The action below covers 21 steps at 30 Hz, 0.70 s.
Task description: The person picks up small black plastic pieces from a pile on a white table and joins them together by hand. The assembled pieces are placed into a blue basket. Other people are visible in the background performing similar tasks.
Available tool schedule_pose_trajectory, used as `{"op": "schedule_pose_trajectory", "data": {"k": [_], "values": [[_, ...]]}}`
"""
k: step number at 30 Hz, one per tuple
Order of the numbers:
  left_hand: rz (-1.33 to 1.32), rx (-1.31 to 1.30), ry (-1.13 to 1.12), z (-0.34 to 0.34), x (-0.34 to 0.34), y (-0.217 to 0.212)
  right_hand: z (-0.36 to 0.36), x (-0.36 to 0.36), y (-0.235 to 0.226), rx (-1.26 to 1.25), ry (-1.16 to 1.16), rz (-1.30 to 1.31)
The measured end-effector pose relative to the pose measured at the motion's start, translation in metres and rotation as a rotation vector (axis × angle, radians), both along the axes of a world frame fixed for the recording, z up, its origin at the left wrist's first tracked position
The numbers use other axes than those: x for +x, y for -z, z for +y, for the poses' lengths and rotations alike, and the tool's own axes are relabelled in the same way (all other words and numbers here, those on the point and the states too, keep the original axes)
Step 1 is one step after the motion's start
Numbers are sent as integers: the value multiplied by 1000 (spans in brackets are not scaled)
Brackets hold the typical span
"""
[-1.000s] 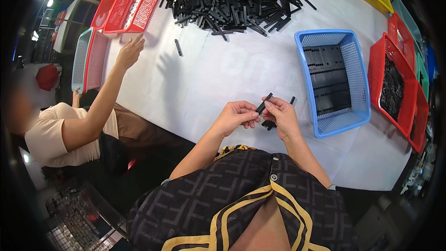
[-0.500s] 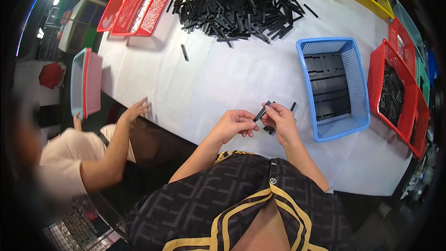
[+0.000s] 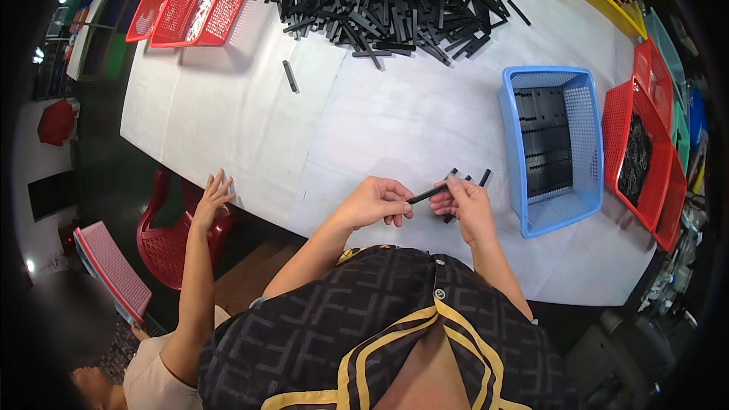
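A slim black bar [image 3: 425,195] is held level between my two hands, above the near part of the table. My left hand [image 3: 377,202] pinches its left end between thumb and fingers. Its other end is gripped in the fingers of my right hand [image 3: 467,206]. Beside and partly beneath my right hand lie a few similar black bars, one of them a loose bar [image 3: 484,178] on the white cloth. To the right stands a blue basket [image 3: 513,153] with black bars [image 3: 548,137] laid in neat rows.
A big heap of black bars [image 3: 387,4] covers the far middle, with one stray bar [image 3: 290,76] at left. Red baskets [image 3: 241,0] stand far left; more red baskets [image 3: 640,201] and yellow ones edge the right. A co-worker's hand [image 3: 215,199] touches the table's left edge.
The bar in my hands has turned from steeply slanted to nearly level. My view has shifted. The co-worker has moved nearer and lower, carrying a pink basket down to the left; a red chair now shows.
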<state>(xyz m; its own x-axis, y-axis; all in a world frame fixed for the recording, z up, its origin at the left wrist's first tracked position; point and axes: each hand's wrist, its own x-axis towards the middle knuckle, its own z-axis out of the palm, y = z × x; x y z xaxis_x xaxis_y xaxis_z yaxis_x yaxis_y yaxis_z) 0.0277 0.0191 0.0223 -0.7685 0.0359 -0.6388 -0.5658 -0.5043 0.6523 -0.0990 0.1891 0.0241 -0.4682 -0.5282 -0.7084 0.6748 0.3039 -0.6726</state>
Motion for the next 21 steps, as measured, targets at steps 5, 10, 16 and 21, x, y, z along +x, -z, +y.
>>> {"op": "schedule_pose_trajectory", "data": {"k": [5,10,16,21], "values": [[-5,34,-39,-7,4,12,-11,-2,3,39,-106,66],[-50,124,-66,-12,1,21,-11,-6,3,7,-126,24],[-63,206,-94,-15,-2,30,-13,-10,7,-18,-118,-14],[-63,224,-107,-16,-4,33,-18,-13,8,0,-105,-30]]}}
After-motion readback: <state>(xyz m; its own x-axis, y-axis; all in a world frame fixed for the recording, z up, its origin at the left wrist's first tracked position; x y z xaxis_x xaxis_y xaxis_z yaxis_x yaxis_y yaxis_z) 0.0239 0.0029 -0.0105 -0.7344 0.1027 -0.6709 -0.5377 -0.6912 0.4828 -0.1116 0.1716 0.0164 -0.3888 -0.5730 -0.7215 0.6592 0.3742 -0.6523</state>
